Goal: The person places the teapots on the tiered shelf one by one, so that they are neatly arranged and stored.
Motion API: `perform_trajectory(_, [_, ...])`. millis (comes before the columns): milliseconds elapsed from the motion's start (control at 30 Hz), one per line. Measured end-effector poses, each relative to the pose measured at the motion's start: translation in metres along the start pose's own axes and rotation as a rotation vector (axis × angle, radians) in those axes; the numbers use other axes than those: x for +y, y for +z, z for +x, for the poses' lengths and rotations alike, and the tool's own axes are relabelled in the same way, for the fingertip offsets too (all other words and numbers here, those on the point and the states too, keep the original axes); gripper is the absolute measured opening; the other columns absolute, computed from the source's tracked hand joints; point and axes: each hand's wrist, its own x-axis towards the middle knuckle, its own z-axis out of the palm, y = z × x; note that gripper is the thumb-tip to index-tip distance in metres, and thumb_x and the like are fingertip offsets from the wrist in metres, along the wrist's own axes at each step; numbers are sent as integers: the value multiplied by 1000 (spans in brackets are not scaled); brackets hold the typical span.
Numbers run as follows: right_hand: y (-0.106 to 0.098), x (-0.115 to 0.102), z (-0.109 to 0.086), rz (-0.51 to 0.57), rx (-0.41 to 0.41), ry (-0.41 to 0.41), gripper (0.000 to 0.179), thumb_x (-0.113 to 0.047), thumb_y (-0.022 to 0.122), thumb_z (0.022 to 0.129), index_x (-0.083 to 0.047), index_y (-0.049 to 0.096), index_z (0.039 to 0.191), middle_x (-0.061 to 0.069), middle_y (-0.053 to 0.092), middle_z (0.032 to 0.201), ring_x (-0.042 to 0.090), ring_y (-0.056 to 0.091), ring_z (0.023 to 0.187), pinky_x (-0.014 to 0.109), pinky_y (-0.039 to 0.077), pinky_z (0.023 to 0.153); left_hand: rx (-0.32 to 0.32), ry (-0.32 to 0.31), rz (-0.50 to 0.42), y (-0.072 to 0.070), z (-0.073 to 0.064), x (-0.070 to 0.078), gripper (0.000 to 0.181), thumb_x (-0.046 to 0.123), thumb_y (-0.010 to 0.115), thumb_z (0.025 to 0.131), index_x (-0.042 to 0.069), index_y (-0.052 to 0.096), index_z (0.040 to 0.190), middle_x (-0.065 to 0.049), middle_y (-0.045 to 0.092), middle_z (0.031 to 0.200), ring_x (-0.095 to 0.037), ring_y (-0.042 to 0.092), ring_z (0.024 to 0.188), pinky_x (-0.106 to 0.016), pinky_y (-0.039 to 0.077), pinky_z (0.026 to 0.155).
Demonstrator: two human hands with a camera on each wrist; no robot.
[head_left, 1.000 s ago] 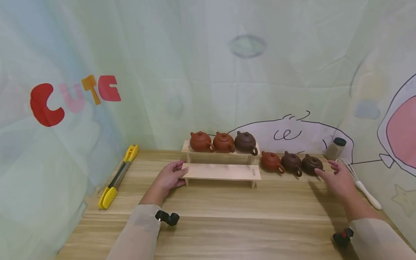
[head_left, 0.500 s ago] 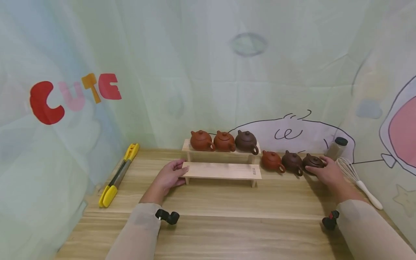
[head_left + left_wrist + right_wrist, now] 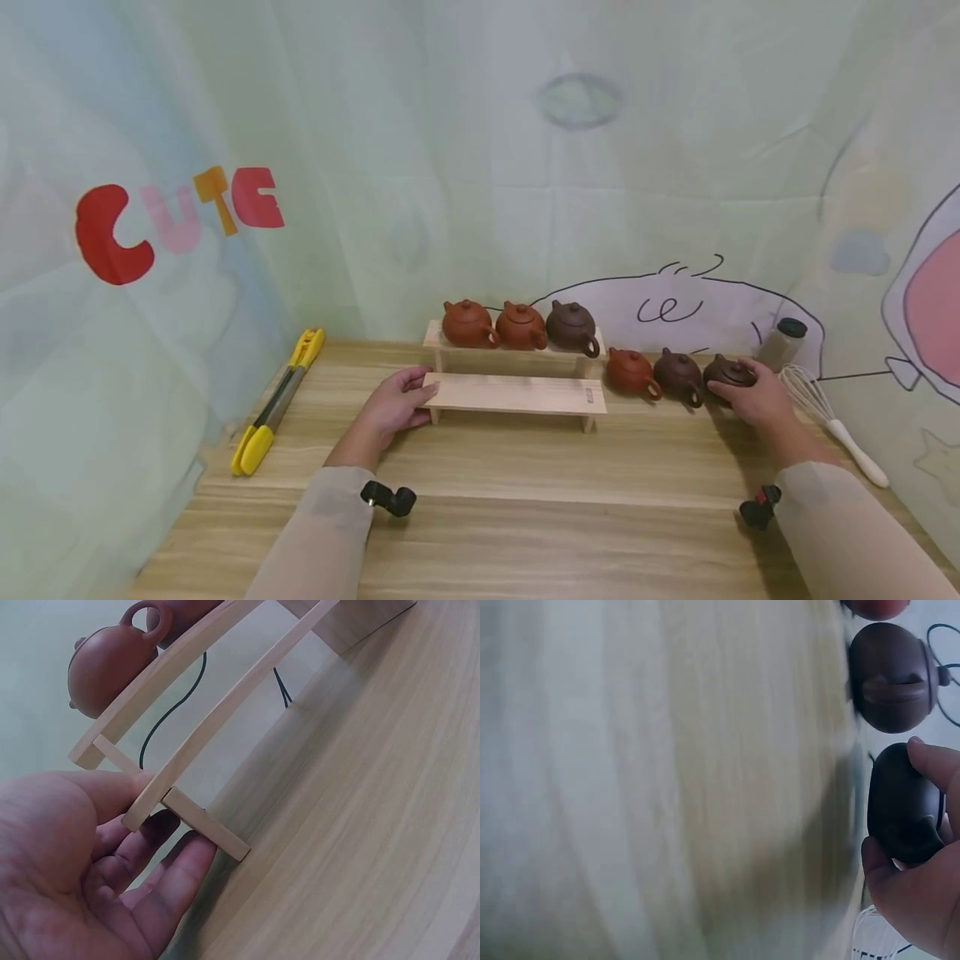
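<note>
My left hand [image 3: 395, 406] holds the left end of the low wooden display stand [image 3: 517, 396], its thumb on top and fingers beneath, as the left wrist view shows. At the right, my right hand [image 3: 761, 400] grips the rightmost dark brown teapot [image 3: 901, 796] between thumb and fingers. That teapot appears level with its neighbours; whether it touches the table cannot be told. Beside it sit another dark brown teapot [image 3: 678, 377] and a reddish-brown teapot [image 3: 630, 372]. On the higher stand behind are two reddish-brown teapots [image 3: 467, 322] and one dark teapot [image 3: 572, 326].
Yellow-tipped tongs [image 3: 277, 404] lie at the left of the wooden table [image 3: 525, 533]. A jar with a black lid [image 3: 782, 343] stands at the back right, near a white-handled whisk [image 3: 836, 425]. A printed curtain [image 3: 465, 150] hangs behind the table.
My right hand has moved left from beside the rightmost dark teapot and now grips it. My left hand keeps its place on the low stand. The head view has shifted slightly.
</note>
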Motion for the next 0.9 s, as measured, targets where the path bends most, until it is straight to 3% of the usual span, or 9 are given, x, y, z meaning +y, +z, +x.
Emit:
perform_trajectory(233, [-11,-7,-24,87,73,-63,96,-47,70,102,3,22,167,41,25,168,62,31,151,72,33,122,7,-3,-3,-1,-1,1,61,27,64,109,10,42,163,-18,50,161,-33,63,134,-44,62,101])
perform_trajectory(400, [-20,-19,-51,117,63,-86,99,-54,70,101,-1,23,169,39,27,169,60,34,150,68,43,114,0,-4,-9,0,-1,1,61,26,64,110,9,41,164,-18,50,161,-33,63,135,-44,62,101])
perform_trajectory(500, [-21,-28,-66,119,49,-122,99,-55,73,98,-4,25,169,38,32,166,56,40,145,55,50,100,0,-2,-9,-1,-1,0,62,26,64,110,8,40,164,-18,50,161,-31,64,133,-44,62,102])
perform_trajectory(600, [-18,-37,-81,106,22,-163,98,-55,76,97,-7,29,169,37,36,164,52,45,141,38,48,89,-2,0,-9,-1,0,0,63,26,64,110,7,39,164,-18,50,161,-30,65,131,-44,62,101])
perform_trajectory(767, [-6,-54,-99,119,-14,-230,96,-54,79,94,-10,34,167,33,43,162,49,50,139,17,45,80,-2,-1,-7,0,0,0,63,26,64,109,8,40,164,-19,50,161,-30,64,132,-43,63,100])
perform_trajectory(900, [7,-71,-112,149,-57,-262,96,-54,82,92,-15,36,167,27,45,163,46,52,141,11,47,82,-5,1,-8,1,-1,0,62,25,65,109,7,40,164,-19,49,162,-31,63,133,-43,63,99])
